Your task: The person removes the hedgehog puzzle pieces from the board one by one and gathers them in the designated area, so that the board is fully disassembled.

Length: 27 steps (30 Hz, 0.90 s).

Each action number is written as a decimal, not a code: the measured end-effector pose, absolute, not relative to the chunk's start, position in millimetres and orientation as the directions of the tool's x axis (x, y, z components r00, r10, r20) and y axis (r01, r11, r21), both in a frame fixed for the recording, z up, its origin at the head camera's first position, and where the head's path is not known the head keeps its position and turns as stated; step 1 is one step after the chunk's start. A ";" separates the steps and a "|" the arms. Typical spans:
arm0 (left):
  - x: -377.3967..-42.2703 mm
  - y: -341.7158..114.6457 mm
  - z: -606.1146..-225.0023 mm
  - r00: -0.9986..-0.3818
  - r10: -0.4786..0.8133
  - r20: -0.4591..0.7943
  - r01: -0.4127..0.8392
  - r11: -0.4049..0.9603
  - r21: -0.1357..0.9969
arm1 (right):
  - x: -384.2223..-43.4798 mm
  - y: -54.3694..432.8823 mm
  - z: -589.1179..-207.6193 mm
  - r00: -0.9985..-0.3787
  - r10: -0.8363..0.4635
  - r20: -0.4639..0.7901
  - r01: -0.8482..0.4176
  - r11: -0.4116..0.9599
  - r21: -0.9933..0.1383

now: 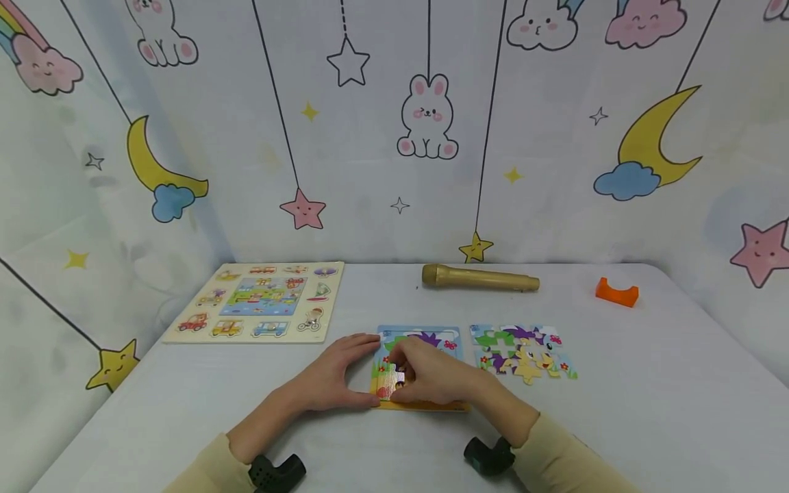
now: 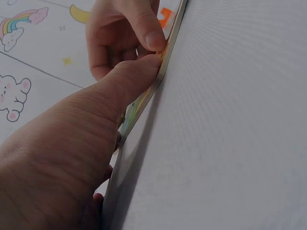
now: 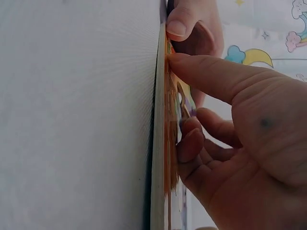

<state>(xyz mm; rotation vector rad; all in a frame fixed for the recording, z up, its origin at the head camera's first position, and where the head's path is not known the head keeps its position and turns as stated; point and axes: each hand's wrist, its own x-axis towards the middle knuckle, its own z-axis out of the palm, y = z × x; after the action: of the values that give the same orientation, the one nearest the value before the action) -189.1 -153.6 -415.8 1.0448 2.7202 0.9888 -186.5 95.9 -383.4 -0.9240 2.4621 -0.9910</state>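
A small jigsaw puzzle board [image 1: 455, 405] with a yellow lower border lies before me, partly covered by both hands. My left hand [image 1: 335, 373] rests along its left side, fingertips at the far corner and thumb on the near corner. Bent over the middle of the board, my right hand [image 1: 434, 375] pinches a puzzle piece [image 3: 186, 106] with purple on it, tilted against the board in the right wrist view. The right thumb comes down near the left thumb at the board's rim. Joined and loose puzzle pieces [image 1: 529, 366] lie just right of the board.
A cream picture board [image 1: 317, 318] with vehicle drawings lies at the back left. Behind the puzzle lies a gold toy microphone [image 1: 483, 279], with an orange curved block [image 1: 616, 293] farther right. A patterned cloth backdrop [image 1: 370, 171] rises behind the white table [image 1: 647, 411].
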 end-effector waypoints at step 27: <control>-190.3 -154.8 -415.7 -0.763 0.629 0.150 0.577 0.556 0.598 | -188.8 99.5 -387.6 -0.756 -0.653 0.041 -0.398 0.410 -0.821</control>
<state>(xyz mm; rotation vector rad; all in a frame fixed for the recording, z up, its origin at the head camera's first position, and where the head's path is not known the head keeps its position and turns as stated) -190.3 -154.8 -415.7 1.0478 2.6989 0.9916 -188.8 99.5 -387.6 -0.9154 2.3829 -1.2700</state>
